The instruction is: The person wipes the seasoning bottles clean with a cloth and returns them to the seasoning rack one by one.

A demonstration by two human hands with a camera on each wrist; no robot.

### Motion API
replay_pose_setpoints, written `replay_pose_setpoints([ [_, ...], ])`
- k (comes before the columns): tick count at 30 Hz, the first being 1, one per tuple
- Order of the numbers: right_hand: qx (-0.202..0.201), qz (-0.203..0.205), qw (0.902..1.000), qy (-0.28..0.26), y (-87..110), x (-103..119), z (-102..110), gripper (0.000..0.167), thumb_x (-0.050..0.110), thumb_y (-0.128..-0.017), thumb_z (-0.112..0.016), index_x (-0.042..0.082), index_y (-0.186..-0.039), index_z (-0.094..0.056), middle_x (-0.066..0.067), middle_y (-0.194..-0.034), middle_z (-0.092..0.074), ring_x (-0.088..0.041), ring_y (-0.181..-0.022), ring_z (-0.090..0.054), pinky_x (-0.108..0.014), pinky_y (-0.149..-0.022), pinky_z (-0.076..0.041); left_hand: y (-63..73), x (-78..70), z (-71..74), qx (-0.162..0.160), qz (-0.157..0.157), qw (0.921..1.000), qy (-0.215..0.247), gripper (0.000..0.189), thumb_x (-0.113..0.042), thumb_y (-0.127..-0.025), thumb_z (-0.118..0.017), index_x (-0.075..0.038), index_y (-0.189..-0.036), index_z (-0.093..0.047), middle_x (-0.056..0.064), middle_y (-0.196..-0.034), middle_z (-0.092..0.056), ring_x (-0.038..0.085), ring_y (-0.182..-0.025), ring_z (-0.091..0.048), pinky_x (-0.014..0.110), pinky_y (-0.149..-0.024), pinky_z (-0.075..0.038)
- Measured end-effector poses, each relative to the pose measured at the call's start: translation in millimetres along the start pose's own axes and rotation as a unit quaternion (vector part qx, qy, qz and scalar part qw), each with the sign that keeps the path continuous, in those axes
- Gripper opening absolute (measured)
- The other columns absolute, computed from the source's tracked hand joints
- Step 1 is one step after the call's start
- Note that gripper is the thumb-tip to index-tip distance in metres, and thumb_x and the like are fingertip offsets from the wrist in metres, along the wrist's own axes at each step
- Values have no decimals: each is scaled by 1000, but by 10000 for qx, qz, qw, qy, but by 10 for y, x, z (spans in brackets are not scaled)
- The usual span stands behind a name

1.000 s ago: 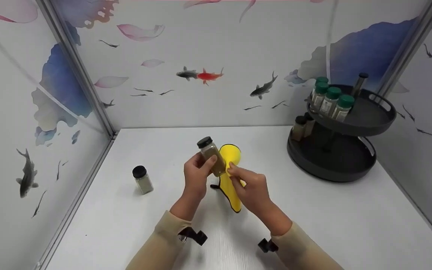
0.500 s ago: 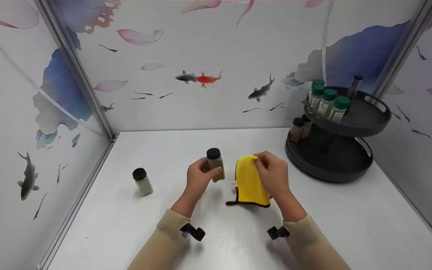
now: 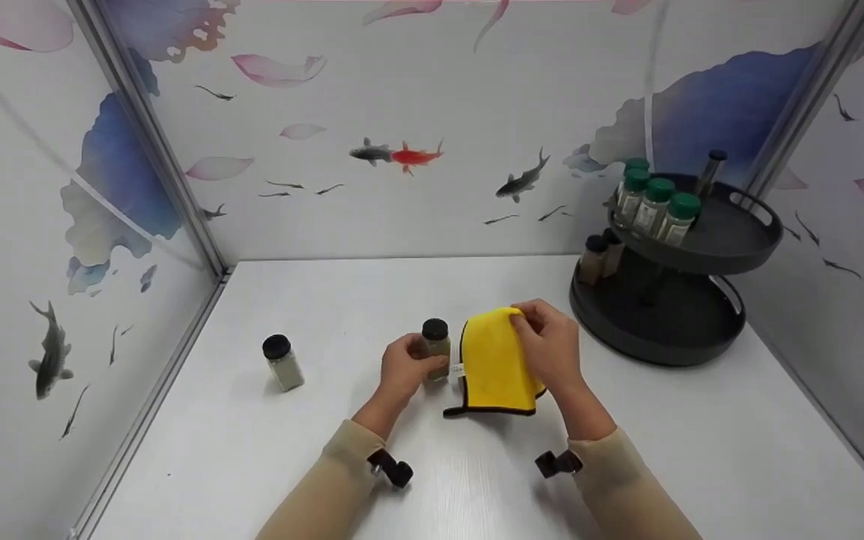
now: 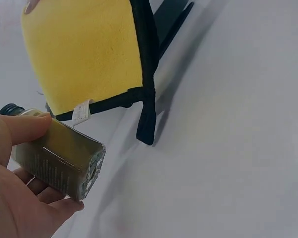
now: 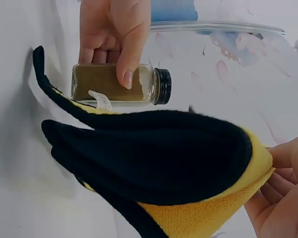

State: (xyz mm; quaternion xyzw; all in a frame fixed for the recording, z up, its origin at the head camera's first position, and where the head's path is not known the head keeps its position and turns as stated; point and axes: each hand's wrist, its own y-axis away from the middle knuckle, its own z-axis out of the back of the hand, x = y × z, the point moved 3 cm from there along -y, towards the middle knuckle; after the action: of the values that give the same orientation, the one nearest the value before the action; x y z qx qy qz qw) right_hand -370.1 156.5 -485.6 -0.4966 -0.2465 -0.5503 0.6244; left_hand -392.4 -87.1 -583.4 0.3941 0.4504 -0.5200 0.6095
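Observation:
My left hand [image 3: 405, 369] grips a small square glass spice jar [image 4: 59, 153] with a black lid, held upright in the head view. Brownish-green powder fills most of it, as the right wrist view shows. To its right, my right hand [image 3: 550, 341] pinches the top edge of a yellow cloth [image 3: 496, 360], which hangs folded over. Black trim, a small white tag and a black loop [image 4: 146, 124] run along the cloth's lower edge. Its dark inner side [image 5: 154, 153] faces the right wrist camera. The cloth hangs close beside the jar.
A second black-lidded jar [image 3: 283, 364] stands on the white table [image 3: 199, 465] at the left. At the back right is a black two-tier turntable rack [image 3: 657, 349] with several green-lidded jars [image 3: 655, 206] above and black-lidded jars [image 3: 593, 259] below. Printed walls enclose the table.
The cloth, earlier against the jar, has come away to the right with my right hand and hangs open. My left hand has straightened the tilted jar and lowered it toward the table.

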Motion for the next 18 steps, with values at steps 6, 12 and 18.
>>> replay_pose_setpoints([
  [6, 190, -206, 9992, -268, 4, -8, -7, 17, 20, -105, -68, 9, -114, -77, -11, -108, -79, -24, -89, -71, -33, -82, -59, -10, 45, -3, 152, -103, 9992, -364, 46, -11, -78, -92, -6, -117, -68, 12, -121, -70, 27, -113, -66, 43, -103, -57],
  [12, 435, -426, 9968, -518, 15, -29, -84, 17, 21, -105, -68, 10, -114, -77, -11, -111, -78, -25, -91, -71, -31, -84, -60, -37, 99, 44, 531, -358, 9968, -468, 60, -9, -71, -95, -10, -123, -65, 11, -126, -69, 28, -119, -66, 46, -106, -55],
  [18, 451, -483, 9944, -830, -7, -48, -61, 17, 21, -104, -70, 9, -114, -77, -13, -110, -79, -23, -89, -71, -27, -79, -60, -134, 140, 159, 1769, -1033, 9788, 53, 86, 7, -75, -83, -11, -153, -54, 12, -148, -62, 35, -140, -59, 53, -118, -48],
])
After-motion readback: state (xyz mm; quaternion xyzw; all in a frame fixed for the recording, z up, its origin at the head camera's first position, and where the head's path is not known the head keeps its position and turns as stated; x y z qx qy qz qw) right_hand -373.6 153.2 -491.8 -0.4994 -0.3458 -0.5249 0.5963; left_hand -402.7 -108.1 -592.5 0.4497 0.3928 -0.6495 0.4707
